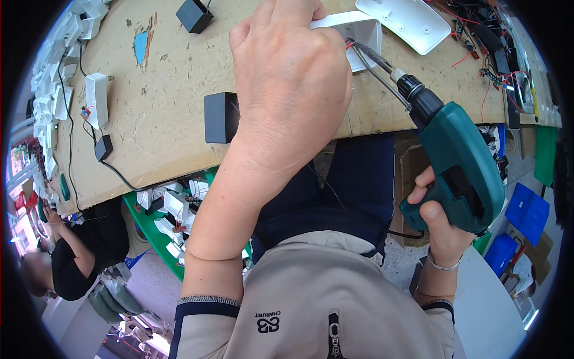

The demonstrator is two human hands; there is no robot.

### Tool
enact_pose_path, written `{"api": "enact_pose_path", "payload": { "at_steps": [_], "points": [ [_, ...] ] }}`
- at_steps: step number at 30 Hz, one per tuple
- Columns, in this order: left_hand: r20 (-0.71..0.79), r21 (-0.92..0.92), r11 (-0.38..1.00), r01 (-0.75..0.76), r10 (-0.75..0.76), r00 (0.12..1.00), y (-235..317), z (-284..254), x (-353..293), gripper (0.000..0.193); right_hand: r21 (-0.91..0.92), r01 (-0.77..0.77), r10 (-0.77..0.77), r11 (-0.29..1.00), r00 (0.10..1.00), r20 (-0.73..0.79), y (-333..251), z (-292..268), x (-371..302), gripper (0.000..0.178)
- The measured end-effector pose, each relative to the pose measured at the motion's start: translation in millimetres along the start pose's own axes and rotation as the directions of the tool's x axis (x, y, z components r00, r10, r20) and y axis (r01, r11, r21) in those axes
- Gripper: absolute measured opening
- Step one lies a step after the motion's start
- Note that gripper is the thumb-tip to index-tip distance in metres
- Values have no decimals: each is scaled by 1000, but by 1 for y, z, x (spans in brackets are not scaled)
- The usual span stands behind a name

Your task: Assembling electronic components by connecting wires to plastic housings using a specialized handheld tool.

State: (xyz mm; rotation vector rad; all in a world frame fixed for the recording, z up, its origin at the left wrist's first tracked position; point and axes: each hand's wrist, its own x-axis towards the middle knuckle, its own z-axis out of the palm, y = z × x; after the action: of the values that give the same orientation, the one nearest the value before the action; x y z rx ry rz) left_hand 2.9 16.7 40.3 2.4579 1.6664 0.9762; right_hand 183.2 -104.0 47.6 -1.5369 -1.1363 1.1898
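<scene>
My right hand (439, 230) is wrapped round the handle of a green soldering gun (463, 161), whose black nozzle and thin solder feed tube point up and left. The gun's tip reaches into a white plastic case (365, 36), next to a short bit of red wire. My left hand (293, 78) is closed at the left edge of that case, back of the hand up; its fingertips are mostly hidden. A separate white cover (409, 24) lies just right of the case. By my left wrist sits a black block (220, 118), partly covered by the arm.
Another black block (194, 15) with a cord stands at the far left. A white case (96, 100) and a small black box (104, 148) lie further left, near piled white housings (54, 102). Wires and circuit boards (487, 54) crowd the right. A green tray (146, 224) holds parts. A co-worker (75, 257) sits left.
</scene>
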Motion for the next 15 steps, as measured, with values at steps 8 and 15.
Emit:
{"api": "enact_pose_path", "payload": {
  "at_steps": [8,15],
  "points": [
    [-669,-59,847,-529,360,650,-24,34,7,6,84,40,-39,996,999,-6,3,1,3,68],
    [12,-17,1000,21,-21,1000,0,-1,0,6,93,61,-60,994,998,-9,3,2,4,73]
  ]
}}
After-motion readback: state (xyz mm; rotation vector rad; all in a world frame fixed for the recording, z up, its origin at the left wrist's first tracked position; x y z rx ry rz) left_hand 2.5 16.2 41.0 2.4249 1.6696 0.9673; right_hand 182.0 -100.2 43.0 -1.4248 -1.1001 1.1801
